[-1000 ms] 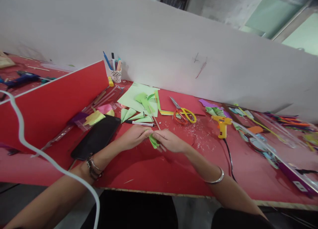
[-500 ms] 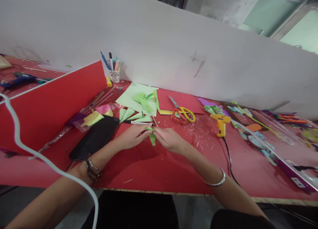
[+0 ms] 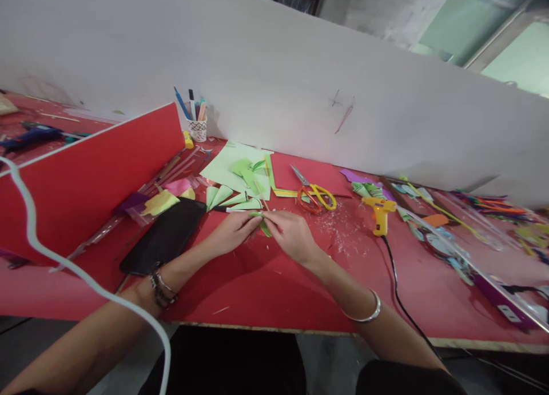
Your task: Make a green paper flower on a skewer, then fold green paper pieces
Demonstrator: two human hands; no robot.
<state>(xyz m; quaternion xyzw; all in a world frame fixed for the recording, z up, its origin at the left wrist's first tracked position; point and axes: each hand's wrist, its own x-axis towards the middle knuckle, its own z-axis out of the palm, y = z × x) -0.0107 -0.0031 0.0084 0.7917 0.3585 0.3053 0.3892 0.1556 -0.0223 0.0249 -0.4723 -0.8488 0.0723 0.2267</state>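
Note:
Just above the red table (image 3: 240, 292), my left hand (image 3: 231, 232) and my right hand (image 3: 294, 235) meet fingertip to fingertip on a small piece of green paper (image 3: 265, 228). Both are closed on it, and the fingers hide most of it. A thin pale stick (image 3: 263, 196) runs up behind the fingertips; whether it is held I cannot tell. Beyond my left fingers lie folded light green paper pieces (image 3: 218, 196) and a white marker with a black cap (image 3: 235, 210). Scissors (image 3: 315, 195) with red and yellow handles rest past my right hand.
A black phone (image 3: 165, 235) lies left of my left hand, by an upright red board (image 3: 98, 183). A yellow glue gun (image 3: 380, 215) with a black cord stands at right, near a purple power strip (image 3: 500, 300). A white cable (image 3: 94, 289) crosses the left foreground. A pen cup (image 3: 198, 130) stands behind.
My right hand has turned and its fingers have shifted slightly up and left over the green paper. Less of the paper's lower tip shows now. My left hand has barely moved.

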